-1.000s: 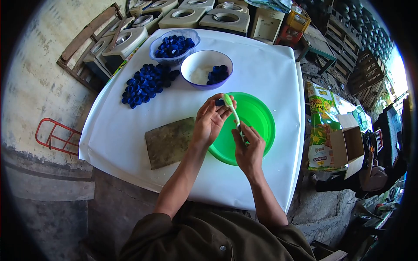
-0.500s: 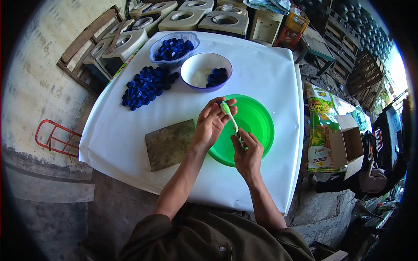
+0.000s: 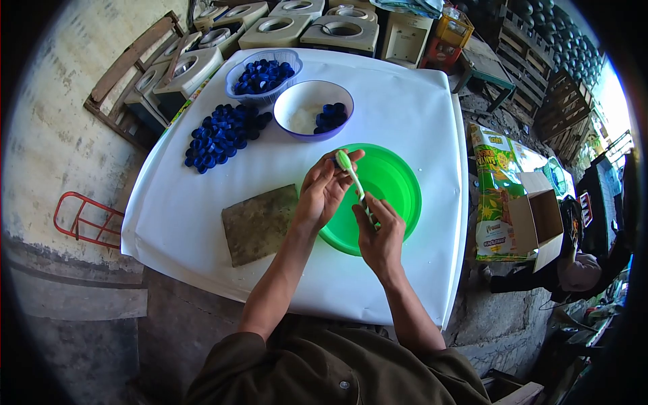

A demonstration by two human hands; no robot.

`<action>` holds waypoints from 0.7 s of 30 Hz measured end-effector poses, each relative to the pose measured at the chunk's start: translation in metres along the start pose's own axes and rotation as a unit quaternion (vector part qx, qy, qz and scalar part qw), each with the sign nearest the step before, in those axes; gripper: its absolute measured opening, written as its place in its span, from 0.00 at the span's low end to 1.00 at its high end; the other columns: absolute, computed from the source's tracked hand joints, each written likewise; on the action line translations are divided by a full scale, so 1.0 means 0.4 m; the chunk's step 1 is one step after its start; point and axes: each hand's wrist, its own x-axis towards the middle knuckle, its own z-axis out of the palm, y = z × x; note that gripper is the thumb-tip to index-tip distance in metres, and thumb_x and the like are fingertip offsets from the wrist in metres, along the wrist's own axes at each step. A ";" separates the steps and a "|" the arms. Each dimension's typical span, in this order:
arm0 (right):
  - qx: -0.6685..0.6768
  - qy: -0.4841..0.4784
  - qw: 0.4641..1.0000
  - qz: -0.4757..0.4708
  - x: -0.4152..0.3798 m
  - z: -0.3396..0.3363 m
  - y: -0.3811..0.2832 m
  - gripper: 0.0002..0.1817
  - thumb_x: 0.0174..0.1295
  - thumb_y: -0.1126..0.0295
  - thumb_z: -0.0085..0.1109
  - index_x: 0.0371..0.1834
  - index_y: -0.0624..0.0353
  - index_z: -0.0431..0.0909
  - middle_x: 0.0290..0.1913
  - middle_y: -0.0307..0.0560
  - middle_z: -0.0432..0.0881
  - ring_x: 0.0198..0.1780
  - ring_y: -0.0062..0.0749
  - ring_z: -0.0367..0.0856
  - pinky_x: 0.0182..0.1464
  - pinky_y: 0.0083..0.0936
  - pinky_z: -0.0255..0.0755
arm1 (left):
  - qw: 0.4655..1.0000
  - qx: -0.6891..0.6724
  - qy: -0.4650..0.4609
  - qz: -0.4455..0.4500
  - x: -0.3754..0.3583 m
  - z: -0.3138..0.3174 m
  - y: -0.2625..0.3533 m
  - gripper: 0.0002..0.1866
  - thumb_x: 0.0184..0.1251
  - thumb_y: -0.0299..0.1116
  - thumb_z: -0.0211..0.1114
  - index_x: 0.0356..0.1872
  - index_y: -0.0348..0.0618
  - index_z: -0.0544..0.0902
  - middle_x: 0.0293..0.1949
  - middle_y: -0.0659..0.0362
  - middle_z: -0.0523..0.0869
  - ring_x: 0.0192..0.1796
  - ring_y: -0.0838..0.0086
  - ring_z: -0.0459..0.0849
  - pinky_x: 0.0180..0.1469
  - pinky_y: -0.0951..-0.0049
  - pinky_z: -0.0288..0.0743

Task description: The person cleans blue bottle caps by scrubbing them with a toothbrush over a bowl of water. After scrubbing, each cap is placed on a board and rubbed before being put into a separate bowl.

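My right hand (image 3: 382, 236) is closed round the handle of a green and white toothbrush (image 3: 354, 177) over the green basin (image 3: 399, 196). The brush head meets the fingertips of my left hand (image 3: 324, 192), which pinch a small dark blue cap (image 3: 333, 162), mostly hidden by fingers and brush. Behind the basin, a white bowl with a purple outside (image 3: 297, 108) holds several blue caps (image 3: 331, 118) and some whitish matter. A pile of blue caps (image 3: 219, 138) lies to its left, and a clear bluish basket (image 3: 297, 66) holds more.
A worn flat slab (image 3: 260, 224) lies on the white-covered table (image 3: 196, 229) left of the basin. At the right are an open cardboard box (image 3: 536, 219) and a printed sheet. A person (image 3: 574, 273) is at the far right. Old appliance casings stand behind the table.
The view has shifted slightly, moving the table items a little left. The brush head has moved slightly against my left fingertips; both hands keep their holds.
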 end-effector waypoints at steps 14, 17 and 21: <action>-0.001 0.015 1.000 0.014 -0.011 -0.005 0.034 0.14 0.62 0.77 0.68 0.52 0.67 0.84 0.30 0.53 0.81 0.25 0.36 0.78 0.29 0.33 0.70 | 0.991 -0.080 0.103 0.017 -0.011 0.040 -0.001 0.21 0.80 0.39 0.58 0.65 0.36 0.72 0.54 0.52 0.82 0.58 0.65 0.82 0.67 0.64 0.74; 0.004 0.004 1.000 0.007 -0.005 0.002 0.009 0.14 0.63 0.77 0.67 0.51 0.69 0.84 0.31 0.51 0.81 0.26 0.32 0.76 0.29 0.29 0.71 | 0.991 -0.076 0.104 0.016 -0.008 0.033 -0.015 0.20 0.80 0.40 0.58 0.64 0.38 0.73 0.55 0.52 0.82 0.57 0.65 0.82 0.67 0.63 0.74; 0.004 0.012 1.000 -0.007 -0.018 -0.003 0.032 0.13 0.63 0.77 0.68 0.50 0.69 0.84 0.31 0.52 0.81 0.26 0.37 0.78 0.28 0.31 0.70 | 0.991 -0.083 0.101 0.017 -0.010 0.010 -0.020 0.20 0.79 0.40 0.59 0.63 0.39 0.74 0.56 0.52 0.81 0.60 0.65 0.80 0.68 0.61 0.73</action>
